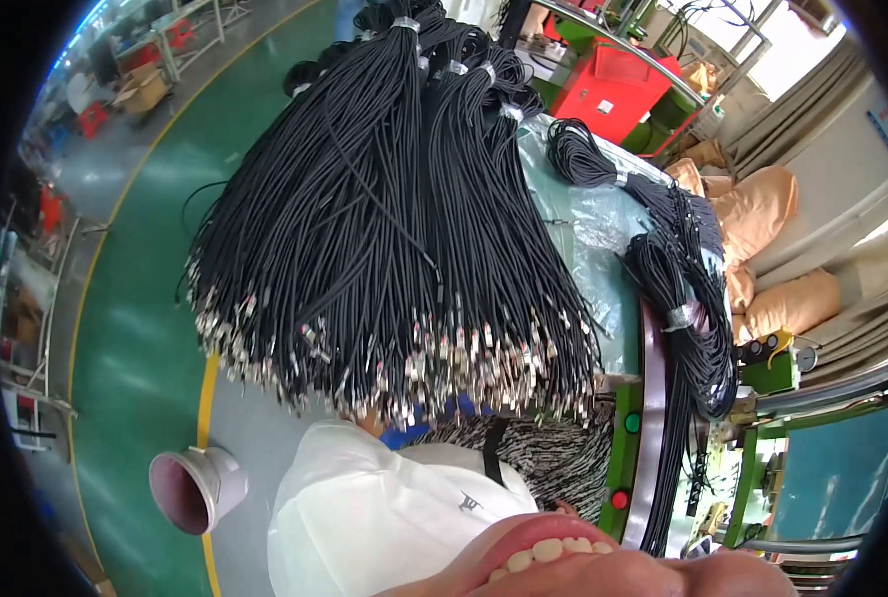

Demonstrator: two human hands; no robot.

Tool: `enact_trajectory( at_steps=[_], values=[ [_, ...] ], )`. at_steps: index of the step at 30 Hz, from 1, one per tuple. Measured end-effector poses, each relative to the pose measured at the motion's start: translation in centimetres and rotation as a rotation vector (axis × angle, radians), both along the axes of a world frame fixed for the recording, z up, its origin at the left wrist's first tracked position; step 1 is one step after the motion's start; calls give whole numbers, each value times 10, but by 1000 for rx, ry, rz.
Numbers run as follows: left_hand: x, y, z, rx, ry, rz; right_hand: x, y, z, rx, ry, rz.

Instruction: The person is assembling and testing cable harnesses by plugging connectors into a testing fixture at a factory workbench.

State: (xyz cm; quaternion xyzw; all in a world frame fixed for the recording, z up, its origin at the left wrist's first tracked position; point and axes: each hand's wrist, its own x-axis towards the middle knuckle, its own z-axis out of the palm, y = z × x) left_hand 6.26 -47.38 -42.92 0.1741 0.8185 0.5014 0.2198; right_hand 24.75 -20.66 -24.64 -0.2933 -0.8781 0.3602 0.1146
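A large spread of black cables (334,229) hangs in front of me, gathered at the far end by pale ties (405,23). Many small metal-and-white connectors (474,363) fringe its near edge. Just under that fringe a small patch of skin (370,426) shows beside my white sleeve, probably part of my left arm. My left hand itself is not visible; the cables may cover it. Nor does my right hand show anywhere.
Coiled black cable bundles (683,318) lie at right on a plastic-covered table (603,249). A green machine post (625,448) carries a green and a red button. A pale bucket (200,488) stands left on the floor. Beyond are a red bin (613,95) and orange sacks (758,214).
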Motion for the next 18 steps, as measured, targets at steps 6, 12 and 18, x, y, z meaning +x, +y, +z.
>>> enact_trajectory(
  at_steps=[6, 12, 18],
  values=[
    [177, 114, -69, 158, -64, -32, -11, -7, -3, 170, -115, -61],
    [193, 149, -67, 256, -115, 9, -13, 12, -13, 125, -226, -17],
    [200, 134, -83, 286, -159, -3, -29, 3, -10, 177, -295, -16]
  ],
)
